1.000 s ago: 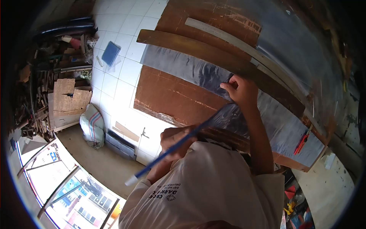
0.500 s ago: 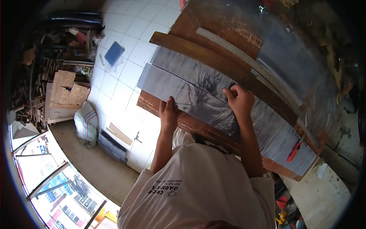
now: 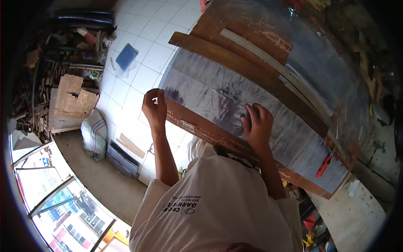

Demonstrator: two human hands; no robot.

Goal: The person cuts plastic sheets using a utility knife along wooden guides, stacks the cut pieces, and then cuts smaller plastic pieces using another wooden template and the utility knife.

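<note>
Sheet (image 3: 195,97) perhaps pinched by left hand (image 3: 153,108); underside of right hand (image 3: 259,125) hidden.

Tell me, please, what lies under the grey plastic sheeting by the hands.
A brown board shows along the near edge of the grey plastic sheeting; anything else beneath is covered.

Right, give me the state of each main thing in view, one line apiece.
Plastic sheet, spread flat.
Left hand, pinching the sheet's near left corner.
Right hand, open, resting on the sheet.
Board, scuffed, partly covered.
Wooden strip, lying along the sheet's far side.
Red cutter, lying down; blade unclear.
Sack, bulging.
</note>
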